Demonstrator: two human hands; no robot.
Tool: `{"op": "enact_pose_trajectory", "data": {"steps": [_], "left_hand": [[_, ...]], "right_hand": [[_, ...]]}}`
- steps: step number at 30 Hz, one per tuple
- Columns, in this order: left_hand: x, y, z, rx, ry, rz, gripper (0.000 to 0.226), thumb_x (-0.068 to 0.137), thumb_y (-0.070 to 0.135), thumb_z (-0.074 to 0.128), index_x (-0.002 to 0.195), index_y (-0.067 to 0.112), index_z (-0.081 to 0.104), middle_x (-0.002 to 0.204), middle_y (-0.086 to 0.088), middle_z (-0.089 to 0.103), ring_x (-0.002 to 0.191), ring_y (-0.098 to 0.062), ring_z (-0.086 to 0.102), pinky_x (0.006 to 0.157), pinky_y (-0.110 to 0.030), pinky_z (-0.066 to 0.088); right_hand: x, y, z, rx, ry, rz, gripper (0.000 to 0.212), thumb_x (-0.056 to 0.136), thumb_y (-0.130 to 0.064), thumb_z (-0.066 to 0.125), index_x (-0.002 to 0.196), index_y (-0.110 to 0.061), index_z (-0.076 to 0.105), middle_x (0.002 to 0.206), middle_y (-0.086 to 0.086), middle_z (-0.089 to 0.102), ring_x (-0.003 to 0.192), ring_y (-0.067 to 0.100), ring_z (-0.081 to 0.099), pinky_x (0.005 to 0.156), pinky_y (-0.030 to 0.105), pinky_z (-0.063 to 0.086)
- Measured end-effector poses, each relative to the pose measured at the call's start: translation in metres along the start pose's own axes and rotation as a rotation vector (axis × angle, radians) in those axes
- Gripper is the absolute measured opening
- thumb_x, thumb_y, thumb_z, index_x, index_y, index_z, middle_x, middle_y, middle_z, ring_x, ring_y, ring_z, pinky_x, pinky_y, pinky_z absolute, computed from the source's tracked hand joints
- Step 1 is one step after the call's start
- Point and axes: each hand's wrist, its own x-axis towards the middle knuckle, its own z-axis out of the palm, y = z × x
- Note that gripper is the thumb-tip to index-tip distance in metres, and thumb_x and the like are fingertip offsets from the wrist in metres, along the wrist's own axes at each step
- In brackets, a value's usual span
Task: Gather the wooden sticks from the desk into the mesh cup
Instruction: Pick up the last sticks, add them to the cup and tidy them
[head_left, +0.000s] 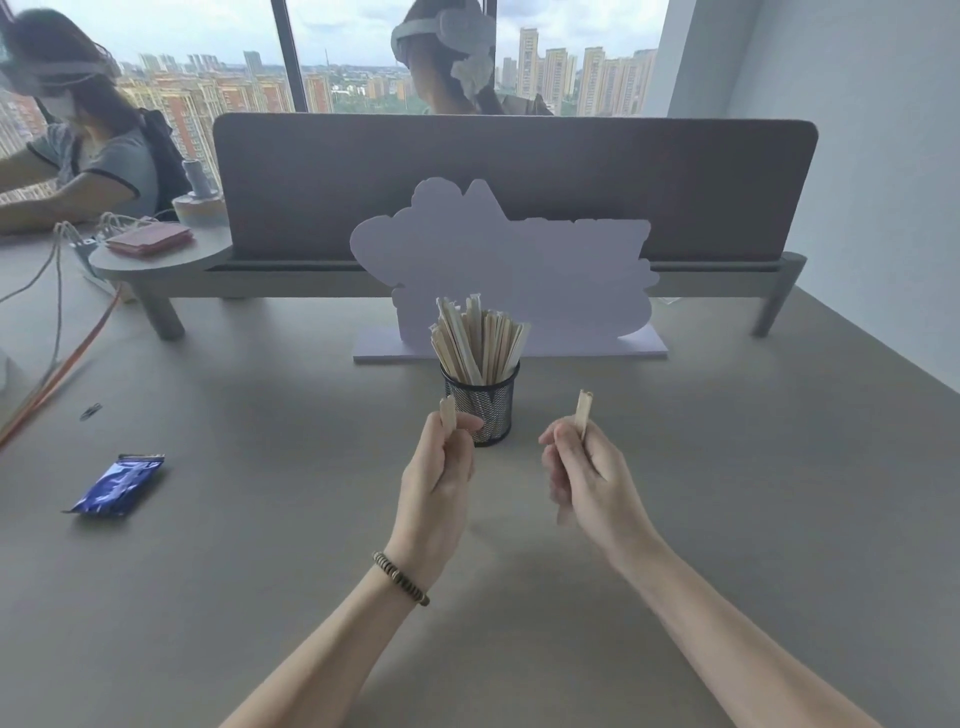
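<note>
The person is sitting at the desk (727, 493) with both forearms stretched out over it. The left hand (439, 475) is curling its fingers round a stick (448, 412), thumb pressing on the front, and the stick's top end is poking up above the fist, just beside the cup (480, 408). The right hand (589, 478) is gripping another stick (583, 410) the same way, fingers curled tight together, with the tip standing up above the knuckles and a short bit of the lower end showing below the hand. Both hands are hovering above the desk, near the cup, one on either side of it and slightly in front.

The cup is standing upright on the desk between the hands and a pale cutout (519, 270). It is holding a thick bunch of sticks (478, 338) that are fanning out above its rim.

A bracelet (401, 578) is sitting on the left wrist. A blue packet (118, 484) is lying on the desk well to the left, with a small dark clip (90, 411) farther back. Behind the cutout a grey screen (519, 176) is standing on a shelf (161, 262). Two people are sitting beyond it by the window (337, 57).
</note>
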Motion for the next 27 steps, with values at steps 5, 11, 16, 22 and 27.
{"op": "enact_pose_trajectory", "data": {"steps": [5, 11, 16, 22, 27], "left_hand": [[0.003, 0.001, -0.004, -0.172, -0.050, -0.103, 0.041, 0.091, 0.034, 0.038, 0.102, 0.009, 0.068, 0.065, 0.001, 0.031, 0.061, -0.016, 0.025, 0.060, -0.031, 0.023], [0.001, -0.007, -0.003, 0.063, -0.027, -0.067, 0.036, 0.106, 0.014, 0.036, 0.082, 0.024, 0.061, 0.069, -0.012, 0.044, 0.065, -0.017, 0.039, 0.066, -0.029, 0.033], [0.000, -0.012, -0.006, 0.403, 0.005, 0.020, 0.029, 0.099, 0.025, 0.039, 0.091, 0.018, 0.066, 0.101, 0.008, 0.049, 0.100, -0.002, 0.048, 0.087, -0.011, 0.036], [0.016, 0.004, -0.025, 0.583, -0.029, 0.074, 0.026, 0.102, 0.015, 0.045, 0.090, 0.016, 0.068, 0.093, 0.007, 0.052, 0.083, 0.009, 0.052, 0.072, -0.004, 0.035], [0.045, 0.024, -0.036, 0.636, 0.040, 0.126, 0.014, 0.097, 0.018, 0.055, 0.089, 0.007, 0.057, 0.080, 0.000, 0.063, 0.062, -0.015, 0.063, 0.064, -0.026, 0.047]], "right_hand": [[-0.002, -0.010, -0.005, 0.199, -0.082, 0.058, 0.035, 0.105, -0.041, 0.031, 0.110, -0.016, 0.054, 0.060, -0.008, 0.031, 0.050, 0.010, 0.018, 0.049, 0.026, 0.015], [-0.004, -0.001, -0.005, 0.151, -0.123, 0.089, 0.023, 0.106, -0.022, 0.040, 0.095, -0.013, 0.059, 0.072, 0.002, 0.046, 0.062, 0.016, 0.040, 0.060, 0.029, 0.035], [0.000, -0.006, -0.012, -0.072, -0.105, 0.067, 0.022, 0.105, -0.014, 0.049, 0.094, -0.014, 0.068, 0.098, -0.002, 0.066, 0.092, 0.006, 0.060, 0.083, 0.013, 0.042], [0.013, -0.017, -0.024, -0.081, -0.096, 0.041, 0.019, 0.101, -0.015, 0.056, 0.093, -0.018, 0.074, 0.083, -0.015, 0.071, 0.077, -0.002, 0.061, 0.074, 0.013, 0.046], [0.042, -0.041, -0.025, -0.079, -0.026, -0.057, 0.018, 0.099, -0.013, 0.060, 0.090, -0.019, 0.074, 0.078, -0.005, 0.074, 0.075, 0.010, 0.071, 0.078, 0.018, 0.052]]}}
